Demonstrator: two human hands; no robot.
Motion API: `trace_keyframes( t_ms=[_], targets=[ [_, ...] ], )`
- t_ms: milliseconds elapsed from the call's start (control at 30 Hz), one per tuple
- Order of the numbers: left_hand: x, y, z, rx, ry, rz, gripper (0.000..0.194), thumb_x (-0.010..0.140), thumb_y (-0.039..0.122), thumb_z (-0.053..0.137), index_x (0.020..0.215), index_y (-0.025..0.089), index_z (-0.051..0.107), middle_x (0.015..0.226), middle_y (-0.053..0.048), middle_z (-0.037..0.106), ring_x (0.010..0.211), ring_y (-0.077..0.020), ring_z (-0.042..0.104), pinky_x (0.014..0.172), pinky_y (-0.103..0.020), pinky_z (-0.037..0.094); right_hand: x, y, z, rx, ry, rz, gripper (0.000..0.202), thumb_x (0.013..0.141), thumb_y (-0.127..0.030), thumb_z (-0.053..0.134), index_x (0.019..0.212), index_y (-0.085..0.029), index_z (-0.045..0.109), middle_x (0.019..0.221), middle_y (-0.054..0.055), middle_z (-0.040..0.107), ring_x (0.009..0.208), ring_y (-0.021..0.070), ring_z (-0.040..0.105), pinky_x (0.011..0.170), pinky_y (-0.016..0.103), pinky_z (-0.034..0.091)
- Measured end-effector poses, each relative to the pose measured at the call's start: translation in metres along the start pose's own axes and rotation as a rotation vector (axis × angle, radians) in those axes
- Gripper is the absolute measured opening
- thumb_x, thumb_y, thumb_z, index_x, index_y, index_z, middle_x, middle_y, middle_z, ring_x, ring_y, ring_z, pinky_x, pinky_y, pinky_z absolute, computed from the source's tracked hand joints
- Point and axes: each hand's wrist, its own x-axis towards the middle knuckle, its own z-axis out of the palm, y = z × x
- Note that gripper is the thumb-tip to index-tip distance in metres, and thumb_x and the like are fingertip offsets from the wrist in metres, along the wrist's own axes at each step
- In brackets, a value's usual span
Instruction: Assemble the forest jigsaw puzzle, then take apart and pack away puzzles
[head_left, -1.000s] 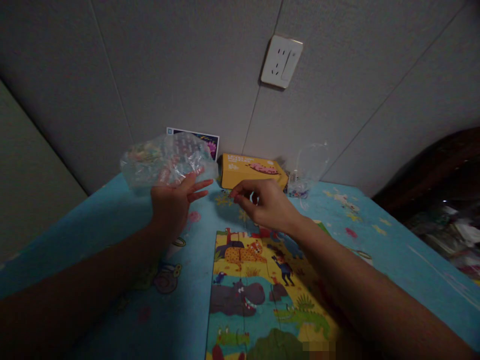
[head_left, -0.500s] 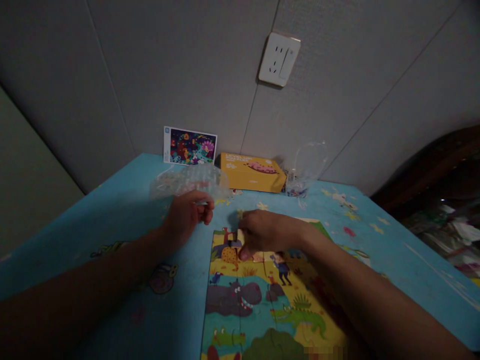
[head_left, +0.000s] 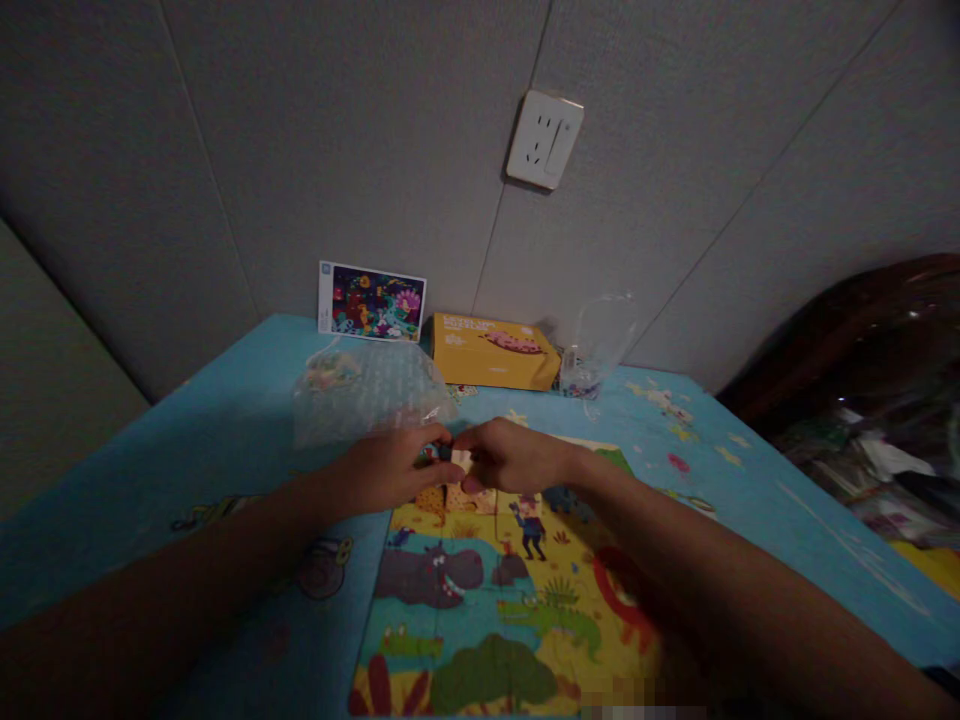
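A partly hidden jigsaw puzzle (head_left: 465,610) lies flat on the blue table cover, its joined pieces showing a hippo, crocodiles and a small figure in blue. At its far left corner, my left hand (head_left: 397,468) has thumb and forefinger closed on the edge of a puzzle piece. My right hand (head_left: 517,455) meets it there from the other side, fingers curled and pinching at the same spot. Both hands nearly touch, and the fingers cover much of the piece. My right forearm hides part of the puzzle's right side.
Beyond the hands lies a clear plastic bag (head_left: 367,390). A picture card (head_left: 373,302) leans on the wall beside a yellow box (head_left: 495,355). Another clear bag (head_left: 592,350) stands right of the box. A socket (head_left: 545,140) is on the wall.
My left hand has moved right from beside the plastic bag to the puzzle's far left corner, meeting my right hand. The view has shifted slightly, showing more of the puzzle's near edge.
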Motion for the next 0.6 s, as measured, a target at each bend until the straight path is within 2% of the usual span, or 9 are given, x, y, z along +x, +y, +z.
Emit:
trace_keyframes(
  t_ms=[100,200,267,433,600],
  targets=[
    [0.004,-0.004,-0.005,0.025,-0.034,-0.031,0.034,0.091,0.048,0.044,0.092,0.02,0.064,0.076,0.001,0.062,0.068,-0.0161,0.055,0.064,-0.027,0.036,0.009,-0.002,0.014,-0.042,0.188,-0.026,0.008,0.075,-0.017,0.06,0.083,-0.014,0.061,0.062,-0.005,0.048,0.056,0.0083,0.04,0.053,0.022,0.028],
    [0.006,-0.007,-0.006,0.041,-0.032,-0.056,0.034,0.092,0.046,0.042,0.083,0.019,0.06,0.071,0.002,0.058,0.066,-0.0147,0.053,0.063,-0.026,0.034,0.01,-0.005,0.025,-0.145,0.352,-0.055,0.011,0.08,-0.025,0.058,0.083,-0.015,0.061,0.058,-0.005,0.046,0.052,0.008,0.035,0.052,0.023,0.023],
    [0.006,-0.008,-0.005,0.056,-0.028,-0.072,0.034,0.091,0.046,0.042,0.077,0.018,0.057,0.068,0.003,0.054,0.067,-0.0146,0.053,0.062,-0.026,0.032,0.006,-0.006,0.028,-0.197,0.406,-0.065,0.014,0.084,-0.028,0.055,0.084,-0.015,0.062,0.056,-0.005,0.047,0.05,0.0082,0.035,0.052,0.024,0.022],
    [0.005,-0.007,-0.002,0.045,0.002,-0.066,0.031,0.09,0.043,0.043,0.074,0.018,0.052,0.065,0.004,0.047,0.062,-0.0126,0.048,0.06,-0.026,0.031,-0.008,-0.003,0.021,-0.223,0.415,-0.092,0.022,0.085,-0.03,0.054,0.094,-0.014,0.067,0.058,-0.004,0.05,0.051,0.0088,0.038,0.053,0.025,0.024],
    [0.003,-0.005,-0.004,-0.012,-0.034,-0.012,0.025,0.083,0.041,0.054,0.073,0.019,0.048,0.069,0.003,0.051,0.065,-0.0125,0.047,0.061,-0.025,0.034,-0.024,0.003,0.005,-0.151,0.357,-0.119,0.03,0.078,-0.024,0.06,0.105,-0.015,0.066,0.061,-0.004,0.052,0.053,0.0091,0.042,0.054,0.025,0.028]
  ],
)
